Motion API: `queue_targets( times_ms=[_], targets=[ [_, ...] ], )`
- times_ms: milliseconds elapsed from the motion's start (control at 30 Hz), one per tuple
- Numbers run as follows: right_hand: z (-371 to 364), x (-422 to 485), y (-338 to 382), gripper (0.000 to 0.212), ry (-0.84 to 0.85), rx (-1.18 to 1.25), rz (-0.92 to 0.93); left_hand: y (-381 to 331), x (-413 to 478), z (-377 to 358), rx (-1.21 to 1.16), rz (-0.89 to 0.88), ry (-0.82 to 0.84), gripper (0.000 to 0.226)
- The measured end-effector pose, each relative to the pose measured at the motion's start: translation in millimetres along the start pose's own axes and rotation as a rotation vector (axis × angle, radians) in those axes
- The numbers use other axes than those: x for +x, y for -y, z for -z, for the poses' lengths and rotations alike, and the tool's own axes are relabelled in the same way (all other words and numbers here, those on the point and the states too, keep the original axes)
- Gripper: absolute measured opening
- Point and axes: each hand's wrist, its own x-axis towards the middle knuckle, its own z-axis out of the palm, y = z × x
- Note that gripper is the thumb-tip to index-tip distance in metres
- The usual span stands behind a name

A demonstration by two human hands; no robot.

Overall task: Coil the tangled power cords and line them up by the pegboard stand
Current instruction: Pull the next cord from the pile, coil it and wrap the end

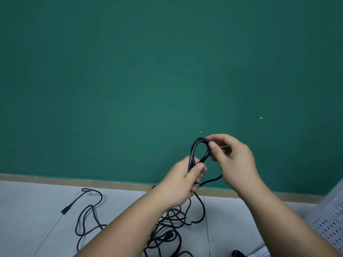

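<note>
While the coil (199, 152) is held upright before the green wall (130, 71), its lower end is clamped in the left hand (182, 182) and its top bend is pinched by the right hand's (235, 160) fingers (212, 145). Slack cord (201, 206) hangs straight below to the tangle (167, 229) on the floor (37, 210), nearer the left hand, so it is judged the next loop must be drawn upward along that long axis.

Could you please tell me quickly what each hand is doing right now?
Left hand: closed around the coiled cord.
Right hand: pinching the coil's top loop.
</note>
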Motion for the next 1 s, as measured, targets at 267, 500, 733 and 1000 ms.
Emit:
queue_targets(
  times_ms=[267,500,733,1000],
  targets=[
    [0.8,1.3,-4.2,0.008,-0.052,0.010,-0.098,-9.0,-1.8,0.1,-0.113,-0.025,-0.083,0.066],
    [-4.7,-4.8,7.8,0.013,0.086,0.213,-0.137,8.2,1.0,10.5,0.335,-0.130,-0.116,0.034],
    [-8.0,-5.1,6.9,0.014,0.051,0.134,-0.094,-2.6,-5.6,-4.4,0.087,-0.113,0.007,0.027],
    [0.7,0.8,6.5,0.028,0.201,0.088,-0.131,-3.9,-5.4,-4.6,-0.149,-0.028,0.091,0.034]
  ],
)
